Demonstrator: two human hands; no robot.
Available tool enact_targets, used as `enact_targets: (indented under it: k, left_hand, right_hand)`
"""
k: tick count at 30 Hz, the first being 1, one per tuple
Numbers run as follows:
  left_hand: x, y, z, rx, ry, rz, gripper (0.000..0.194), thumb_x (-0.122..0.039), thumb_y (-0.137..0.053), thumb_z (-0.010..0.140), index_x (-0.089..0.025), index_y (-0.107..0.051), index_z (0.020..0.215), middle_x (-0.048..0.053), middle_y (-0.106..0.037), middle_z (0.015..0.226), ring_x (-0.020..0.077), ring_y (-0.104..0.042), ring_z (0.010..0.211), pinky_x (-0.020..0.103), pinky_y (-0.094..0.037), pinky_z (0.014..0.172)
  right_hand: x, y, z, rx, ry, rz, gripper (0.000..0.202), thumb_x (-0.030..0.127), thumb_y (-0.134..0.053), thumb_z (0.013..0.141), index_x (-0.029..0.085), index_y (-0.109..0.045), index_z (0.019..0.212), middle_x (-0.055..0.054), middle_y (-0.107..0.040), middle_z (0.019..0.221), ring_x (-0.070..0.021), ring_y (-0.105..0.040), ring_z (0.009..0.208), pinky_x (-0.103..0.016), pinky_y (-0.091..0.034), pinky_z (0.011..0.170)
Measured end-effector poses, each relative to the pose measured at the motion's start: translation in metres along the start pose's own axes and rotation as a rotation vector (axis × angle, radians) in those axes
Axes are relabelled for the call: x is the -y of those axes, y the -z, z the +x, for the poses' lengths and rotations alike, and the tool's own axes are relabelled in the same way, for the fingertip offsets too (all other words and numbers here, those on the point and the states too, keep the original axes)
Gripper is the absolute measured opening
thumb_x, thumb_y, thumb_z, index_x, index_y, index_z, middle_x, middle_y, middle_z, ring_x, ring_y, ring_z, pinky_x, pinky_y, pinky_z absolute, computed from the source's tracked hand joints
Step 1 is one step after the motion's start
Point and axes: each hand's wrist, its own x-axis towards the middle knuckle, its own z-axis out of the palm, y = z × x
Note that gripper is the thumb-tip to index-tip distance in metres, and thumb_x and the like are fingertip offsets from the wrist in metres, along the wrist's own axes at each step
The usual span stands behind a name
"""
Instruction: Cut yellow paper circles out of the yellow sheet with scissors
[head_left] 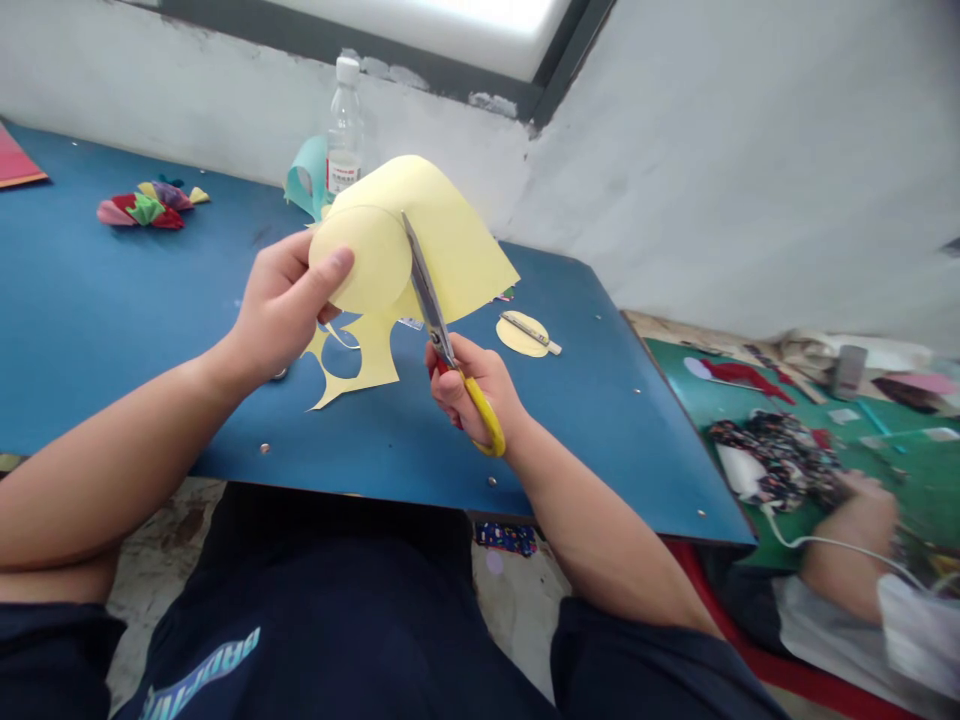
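My left hand [289, 305] pinches a pale yellow paper sheet [442, 235] held up over the blue table [112, 310], thumb on a round part of the sheet. My right hand [469, 385] grips yellow-handled scissors [431, 290], whose blades point up into the paper beside the round part. Cut, jagged scraps of the same sheet hang down below my left hand.
A cut yellow paper disc with a small stick-like tool [525, 333] lies on the table to the right. A plastic bottle [344, 130] and teal paper stand at the back; folded colourful paper shapes [150, 205] lie far left. Another person's arm [855, 545] rests on a green table at right.
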Motion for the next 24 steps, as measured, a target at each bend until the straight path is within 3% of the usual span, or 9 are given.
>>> enact_targets:
  k: [2, 6, 15, 24]
  left_hand:
    - [0.001, -0.003, -0.007, 0.061, 0.085, -0.028, 0.061, -0.079, -0.101, 0.1, -0.024, -0.079, 0.084, -0.003, -0.062, 0.063, 0.0118, -0.05, 0.05, 0.032, -0.036, 0.046]
    - [0.001, -0.01, -0.019, 0.105, 0.149, -0.034, 0.066, -0.077, -0.093, 0.108, -0.026, -0.069, 0.074, -0.001, -0.059, 0.058, 0.0144, -0.056, 0.051, 0.033, -0.043, 0.048]
    - [0.007, -0.016, -0.015, -0.046, 0.12, -0.044, 0.069, -0.086, -0.1, 0.097, -0.026, -0.07, 0.082, -0.005, -0.055, 0.059, 0.0105, -0.044, 0.049, 0.032, -0.035, 0.044]
    - [0.001, -0.015, -0.019, -0.057, 0.095, 0.031, 0.068, -0.085, -0.105, 0.093, -0.021, -0.08, 0.089, -0.002, -0.063, 0.071, 0.0094, -0.05, 0.058, 0.029, -0.039, 0.049]
  right_hand:
    - [-0.001, 0.0, 0.001, 0.002, 0.011, 0.004, 0.085, 0.109, -0.077, 0.099, 0.026, -0.067, 0.108, 0.003, -0.056, 0.073, -0.0148, -0.043, 0.068, -0.031, -0.038, 0.058]
    - [-0.001, -0.001, 0.002, 0.018, 0.013, -0.012, 0.084, 0.109, -0.076, 0.099, 0.026, -0.067, 0.109, 0.003, -0.056, 0.073, -0.0151, -0.043, 0.068, -0.031, -0.039, 0.058]
    - [-0.003, -0.002, 0.0, 0.02, 0.02, -0.015, 0.084, 0.109, -0.076, 0.1, 0.027, -0.067, 0.11, 0.003, -0.056, 0.072, -0.0156, -0.044, 0.067, -0.031, -0.04, 0.058]
    - [0.0, -0.002, 0.0, 0.015, 0.0, -0.02, 0.084, 0.11, -0.077, 0.099, 0.027, -0.067, 0.11, 0.002, -0.057, 0.074, -0.016, -0.045, 0.069, -0.031, -0.04, 0.059]
